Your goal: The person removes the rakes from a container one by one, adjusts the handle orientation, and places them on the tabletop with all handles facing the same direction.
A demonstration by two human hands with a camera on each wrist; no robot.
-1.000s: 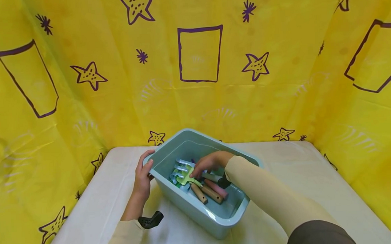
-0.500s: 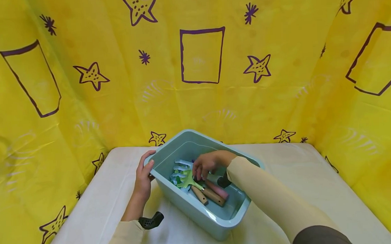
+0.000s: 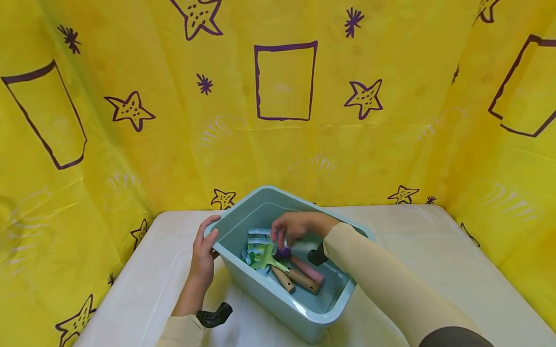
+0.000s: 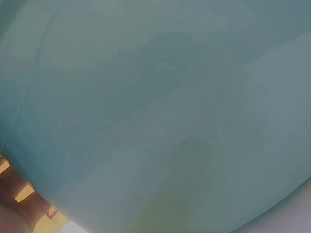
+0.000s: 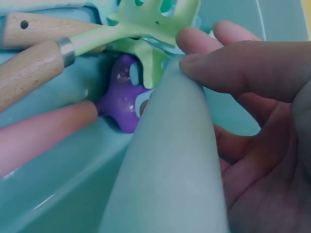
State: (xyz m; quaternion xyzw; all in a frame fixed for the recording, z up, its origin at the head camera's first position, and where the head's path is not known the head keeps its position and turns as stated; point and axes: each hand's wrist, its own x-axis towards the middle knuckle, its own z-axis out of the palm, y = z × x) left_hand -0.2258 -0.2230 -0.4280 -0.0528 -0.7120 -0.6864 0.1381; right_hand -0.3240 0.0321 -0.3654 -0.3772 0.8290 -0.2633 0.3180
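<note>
Bin held at its left end

Your left hand grips the rim, with the thumb and one finger showing on top. The other fingers go out of sight past the edge. The left wrist view is mostly blurry bin wall, and your hand is cut off in its low left corner.

Your right hand is down inside the bin, about half closed, with thumb and fingers bent round a pale green handle. You can't tell what is on the thin end, because your fingers hide it. The fat end is cut off at the bottom of the right wrist view.

A purple tool head on a pink handle is partly covered by the pale green one. Near it, a green fork with a wooden handle lies over another green piece, whose shape is hard to make out. Light blue prongs poke out behind the fork.

On the yellow cloth you see purple stars and boxes. A faint white mark in the middle box is too pale to read.
</note>
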